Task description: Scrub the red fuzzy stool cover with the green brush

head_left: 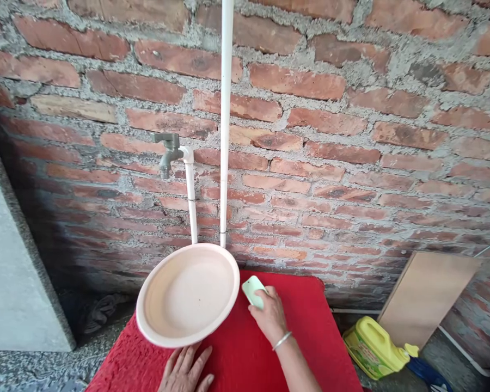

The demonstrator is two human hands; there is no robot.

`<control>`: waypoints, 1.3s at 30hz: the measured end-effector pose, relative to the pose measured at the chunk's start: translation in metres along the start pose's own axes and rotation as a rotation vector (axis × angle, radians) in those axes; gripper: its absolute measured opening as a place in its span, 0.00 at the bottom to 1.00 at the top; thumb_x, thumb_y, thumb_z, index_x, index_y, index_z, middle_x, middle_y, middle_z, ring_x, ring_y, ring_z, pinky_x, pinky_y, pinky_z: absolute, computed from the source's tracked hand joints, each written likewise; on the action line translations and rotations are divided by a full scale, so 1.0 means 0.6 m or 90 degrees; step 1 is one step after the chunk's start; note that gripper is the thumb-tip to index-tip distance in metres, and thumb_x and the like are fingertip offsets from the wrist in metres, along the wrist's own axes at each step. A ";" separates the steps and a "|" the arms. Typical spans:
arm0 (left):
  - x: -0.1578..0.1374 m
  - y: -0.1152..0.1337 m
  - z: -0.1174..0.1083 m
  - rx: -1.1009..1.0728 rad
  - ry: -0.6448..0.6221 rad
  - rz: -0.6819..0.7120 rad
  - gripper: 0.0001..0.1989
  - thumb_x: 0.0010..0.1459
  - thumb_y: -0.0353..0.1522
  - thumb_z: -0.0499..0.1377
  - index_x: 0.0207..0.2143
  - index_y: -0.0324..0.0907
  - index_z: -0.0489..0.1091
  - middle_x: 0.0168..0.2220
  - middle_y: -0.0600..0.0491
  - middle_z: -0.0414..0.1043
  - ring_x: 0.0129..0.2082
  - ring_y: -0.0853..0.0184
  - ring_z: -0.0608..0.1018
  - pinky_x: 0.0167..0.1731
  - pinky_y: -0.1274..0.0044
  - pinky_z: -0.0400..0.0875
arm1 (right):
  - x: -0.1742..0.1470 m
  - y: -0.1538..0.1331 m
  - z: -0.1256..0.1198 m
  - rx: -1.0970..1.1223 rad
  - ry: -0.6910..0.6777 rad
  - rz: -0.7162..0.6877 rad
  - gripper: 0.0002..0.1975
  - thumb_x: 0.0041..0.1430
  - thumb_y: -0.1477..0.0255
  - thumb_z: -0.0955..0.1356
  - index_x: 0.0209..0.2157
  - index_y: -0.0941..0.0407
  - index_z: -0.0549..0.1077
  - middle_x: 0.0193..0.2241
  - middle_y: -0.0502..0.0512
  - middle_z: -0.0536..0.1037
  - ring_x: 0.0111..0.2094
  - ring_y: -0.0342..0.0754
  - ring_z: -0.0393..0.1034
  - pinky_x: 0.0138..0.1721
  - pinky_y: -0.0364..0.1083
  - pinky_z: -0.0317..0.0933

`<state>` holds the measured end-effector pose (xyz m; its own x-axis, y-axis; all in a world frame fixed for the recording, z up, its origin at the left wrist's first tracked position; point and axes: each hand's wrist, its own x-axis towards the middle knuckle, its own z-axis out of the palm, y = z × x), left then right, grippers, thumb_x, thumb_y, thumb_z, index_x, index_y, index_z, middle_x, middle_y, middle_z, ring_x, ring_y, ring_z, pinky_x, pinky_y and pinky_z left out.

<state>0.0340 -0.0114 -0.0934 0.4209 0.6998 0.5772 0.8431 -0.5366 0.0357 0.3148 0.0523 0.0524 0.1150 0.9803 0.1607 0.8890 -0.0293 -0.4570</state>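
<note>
Here, my left grip (184, 370) lies spread and unladen on the red-covered bench (312, 326), seemingly for support. My right grip (270, 316) clasps a pale green oblong (252, 291) by its near end, apparently leaving the far end free; smooth, round-cornered, with a small dark spot, it is just right of a pale washbasin (183, 296). Beyond, a grey tap (170, 154) fronts the brick wall (298, 81).

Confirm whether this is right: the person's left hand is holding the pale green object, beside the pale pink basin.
Not quite: the wrong hand is named. The head view shows the right hand, with the bracelet at its wrist, holding the pale green object, beside the pale pink basin.
</note>
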 end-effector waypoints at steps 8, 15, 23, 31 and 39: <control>0.024 0.033 -0.039 0.035 -0.019 -0.003 0.20 0.64 0.48 0.54 0.55 0.55 0.71 0.52 0.52 0.76 0.51 0.57 0.76 0.53 0.64 0.65 | -0.004 0.123 -0.081 -0.053 -0.027 0.081 0.15 0.51 0.68 0.70 0.43 0.49 0.78 0.43 0.51 0.74 0.44 0.47 0.73 0.50 0.43 0.63; 0.049 0.049 -0.080 0.071 0.010 0.001 0.18 0.64 0.45 0.56 0.54 0.53 0.71 0.52 0.53 0.75 0.52 0.60 0.75 0.54 0.67 0.63 | -0.024 0.241 -0.204 -0.177 0.057 0.309 0.18 0.57 0.63 0.65 0.45 0.55 0.77 0.38 0.65 0.75 0.42 0.62 0.75 0.45 0.56 0.66; 0.056 0.049 -0.091 0.097 0.032 0.021 0.18 0.63 0.45 0.57 0.53 0.52 0.71 0.49 0.53 0.76 0.49 0.60 0.76 0.52 0.66 0.63 | 0.053 0.055 -0.043 -0.080 -0.018 0.082 0.14 0.57 0.63 0.68 0.45 0.50 0.77 0.44 0.54 0.73 0.43 0.47 0.73 0.46 0.42 0.63; 0.057 0.047 -0.096 0.105 0.018 0.035 0.19 0.62 0.45 0.57 0.53 0.51 0.71 0.47 0.53 0.77 0.47 0.60 0.76 0.50 0.66 0.64 | 0.128 -0.009 0.022 -0.085 -0.073 -0.038 0.13 0.56 0.65 0.70 0.44 0.47 0.78 0.44 0.52 0.74 0.44 0.48 0.71 0.47 0.43 0.60; 0.056 0.054 -0.097 0.105 0.007 0.013 0.18 0.62 0.43 0.58 0.53 0.51 0.71 0.48 0.53 0.77 0.48 0.59 0.76 0.52 0.64 0.63 | 0.115 0.205 -0.134 -0.194 -0.040 0.182 0.16 0.59 0.63 0.66 0.47 0.51 0.77 0.41 0.58 0.76 0.45 0.52 0.72 0.48 0.47 0.63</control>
<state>0.0560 -0.0327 -0.0252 0.4364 0.6838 0.5848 0.8780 -0.4656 -0.1107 0.4678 0.1007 0.0774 0.3573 0.9340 0.0071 0.9168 -0.3492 -0.1939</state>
